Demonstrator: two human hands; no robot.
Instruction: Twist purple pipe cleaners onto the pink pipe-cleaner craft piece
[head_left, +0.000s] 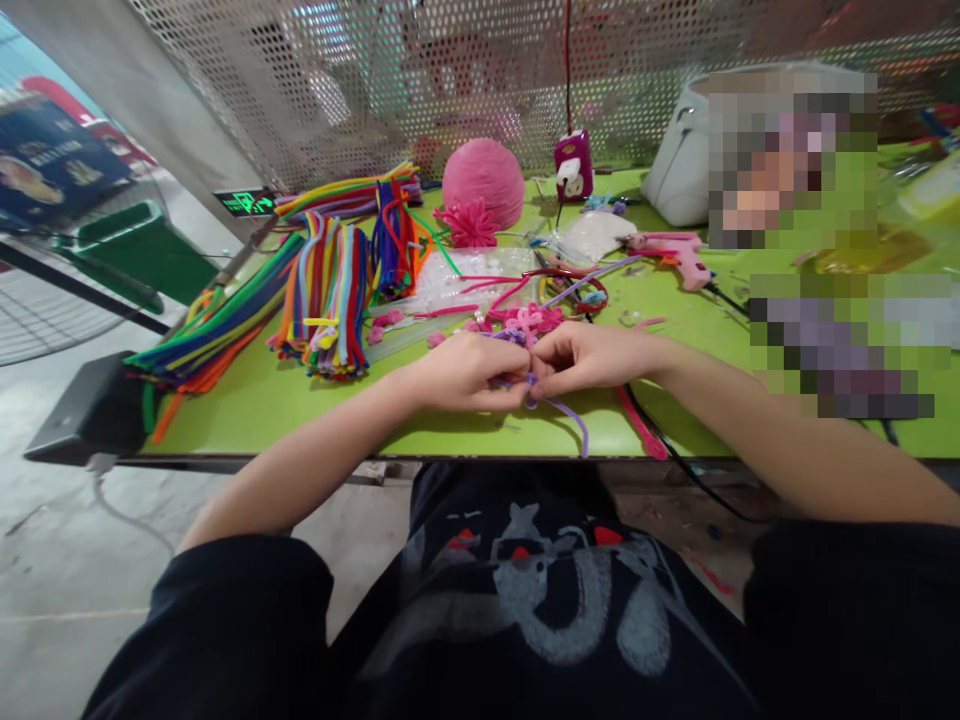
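Note:
Close to the table's front edge, my left hand (474, 370) and my right hand (589, 355) meet with fingertips pinched together. Between them is a purple pipe cleaner (576, 420), its tail curving down to the right over the green tabletop. A small bent or looped part of it shows under the fingertips; the rest is covered by my fingers. Just beyond my hands lie pink pipe cleaner pieces (529, 318), shaped into loops. Right of my hands, a folded pink pipe cleaner (641, 425) rests near the edge.
Bundles of coloured pipe cleaners (322, 295) lie at the left. A pink ball (483, 185) sits at the back beside a magenta power socket (573, 168). A pink glue gun (679, 255) with a black cable lies to the right, near a white container (679, 160). Blurred blocks hide the far right.

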